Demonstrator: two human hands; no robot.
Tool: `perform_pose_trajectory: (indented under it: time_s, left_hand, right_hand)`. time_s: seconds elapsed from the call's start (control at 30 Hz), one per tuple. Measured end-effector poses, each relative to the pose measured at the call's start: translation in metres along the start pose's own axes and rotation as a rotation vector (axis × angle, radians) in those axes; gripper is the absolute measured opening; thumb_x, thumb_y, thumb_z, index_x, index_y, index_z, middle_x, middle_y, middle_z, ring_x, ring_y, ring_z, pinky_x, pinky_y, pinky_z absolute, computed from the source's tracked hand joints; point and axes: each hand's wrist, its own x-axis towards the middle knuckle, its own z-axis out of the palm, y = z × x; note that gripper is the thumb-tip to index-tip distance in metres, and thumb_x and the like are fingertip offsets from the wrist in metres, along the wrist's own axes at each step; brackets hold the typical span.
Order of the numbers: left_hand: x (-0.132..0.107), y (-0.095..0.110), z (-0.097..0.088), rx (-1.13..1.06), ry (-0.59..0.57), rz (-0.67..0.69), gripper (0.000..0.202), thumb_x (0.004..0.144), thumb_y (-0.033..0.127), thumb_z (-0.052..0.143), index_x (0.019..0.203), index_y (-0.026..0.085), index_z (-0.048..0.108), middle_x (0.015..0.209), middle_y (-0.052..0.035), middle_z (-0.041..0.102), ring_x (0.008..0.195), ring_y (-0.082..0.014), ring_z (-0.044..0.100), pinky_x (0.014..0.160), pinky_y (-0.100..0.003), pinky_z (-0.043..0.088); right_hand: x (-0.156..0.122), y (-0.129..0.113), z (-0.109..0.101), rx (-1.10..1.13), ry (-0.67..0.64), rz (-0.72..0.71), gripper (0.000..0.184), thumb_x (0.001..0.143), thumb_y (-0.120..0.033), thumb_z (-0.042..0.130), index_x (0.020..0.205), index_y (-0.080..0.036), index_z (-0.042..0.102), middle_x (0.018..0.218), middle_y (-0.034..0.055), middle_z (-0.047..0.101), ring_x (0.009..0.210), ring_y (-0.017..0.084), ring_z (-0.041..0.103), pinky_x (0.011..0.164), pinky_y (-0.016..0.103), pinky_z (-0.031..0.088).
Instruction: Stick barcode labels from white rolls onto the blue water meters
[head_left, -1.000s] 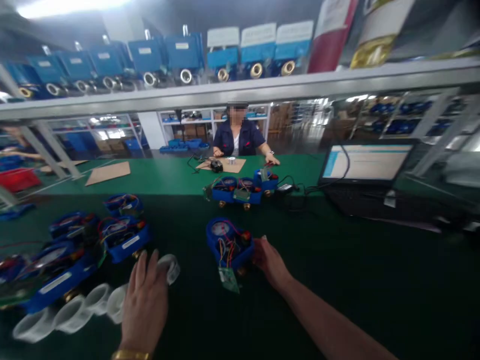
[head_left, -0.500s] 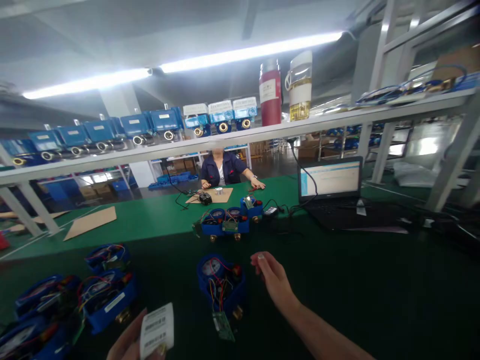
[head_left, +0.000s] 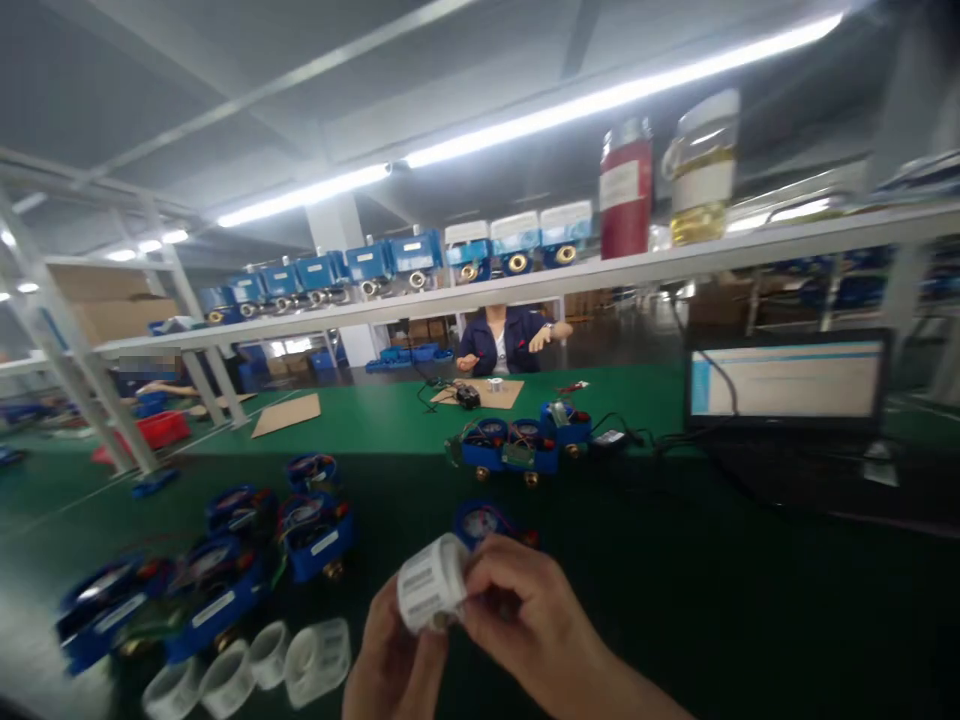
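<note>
My left hand (head_left: 394,655) is closed around a roll of white barcode labels (head_left: 426,585), held up in front of me. My right hand (head_left: 536,615) pinches at the right edge of that roll, with thumb and fingertips together; whether a single label is between them cannot be made out. Just behind my hands stands a blue water meter (head_left: 478,522) with its top open, mostly hidden by them. To the left sit several more open blue meters (head_left: 319,550) with loose wires. More label rolls (head_left: 226,680) lie at the near left.
A shelf (head_left: 390,308) crosses above the table, carrying blue meters, a red bottle (head_left: 625,195) and a clear drink bottle (head_left: 703,180). Further back are more open meters (head_left: 519,450). At right stands a laptop (head_left: 787,385). Across the table a co-worker (head_left: 501,345) sits by cardboard.
My left hand has raised the label roll toward the middle. My right hand has come back from beside the meter to the roll. The view has turned left, and the co-worker's hand has lifted.
</note>
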Motion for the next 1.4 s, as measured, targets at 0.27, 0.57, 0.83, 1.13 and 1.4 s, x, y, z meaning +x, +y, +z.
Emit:
perform_pose_trajectory:
  time_s: [0.27, 0.57, 0.83, 1.13, 1.4]
  left_hand:
    - [-0.006, 0.014, 0.007, -0.187, -0.014, -0.207, 0.036, 0.063, 0.031, 0.072, 0.095, 0.016, 0.063, 0.103, -0.008, 0.065, 0.101, -0.025, 0.057, 0.091, -0.034, 0.044]
    - [-0.005, 0.014, 0.002, -0.183, 0.044, -0.238, 0.034, 0.063, 0.035, 0.071, 0.091, 0.016, 0.069, 0.113, -0.0097, 0.059, 0.11, -0.0303, 0.05, 0.092, -0.038, 0.042]
    - [-0.01, 0.022, 0.004, -0.174, -0.006, -0.212, 0.024, 0.067, 0.031, 0.069, 0.087, 0.018, 0.072, 0.111, -0.0082, 0.059, 0.109, -0.0281, 0.049, 0.09, -0.035, 0.043]
    - [-0.008, 0.018, -0.002, -0.155, 0.028, -0.178, 0.027, 0.07, 0.035, 0.066, 0.089, 0.016, 0.07, 0.112, -0.0094, 0.059, 0.108, -0.0276, 0.051, 0.093, -0.037, 0.041]
    - [-0.011, 0.02, 0.003, -0.125, 0.061, -0.143, 0.018, 0.064, 0.031, 0.072, 0.068, 0.015, 0.068, 0.106, -0.0093, 0.058, 0.107, -0.0277, 0.051, 0.083, -0.03, 0.046]
  right_hand:
    - [0.001, -0.006, -0.016, 0.045, -0.087, 0.242, 0.014, 0.076, -0.025, 0.06, 0.065, -0.017, 0.055, 0.066, -0.001, 0.051, 0.056, 0.012, 0.045, 0.05, 0.021, 0.035]
    - [-0.003, 0.001, -0.018, -0.131, 0.001, 0.235, 0.005, 0.083, -0.024, 0.052, 0.081, -0.02, 0.051, 0.071, -0.0012, 0.054, 0.056, 0.013, 0.051, 0.049, 0.02, 0.04]
    - [-0.006, -0.006, -0.014, -0.19, -0.169, 0.076, 0.009, 0.088, -0.024, 0.048, 0.083, -0.02, 0.054, 0.077, 0.0005, 0.056, 0.058, 0.013, 0.049, 0.05, 0.023, 0.036]
    - [-0.005, -0.001, -0.022, -0.075, -0.094, 0.183, 0.018, 0.088, -0.033, 0.053, 0.077, -0.019, 0.056, 0.079, 0.0035, 0.055, 0.065, 0.016, 0.052, 0.052, 0.023, 0.041]
    - [-0.005, -0.005, -0.018, -0.11, -0.078, 0.098, 0.016, 0.087, -0.03, 0.055, 0.075, -0.02, 0.058, 0.08, 0.0022, 0.056, 0.059, 0.014, 0.05, 0.048, 0.023, 0.039]
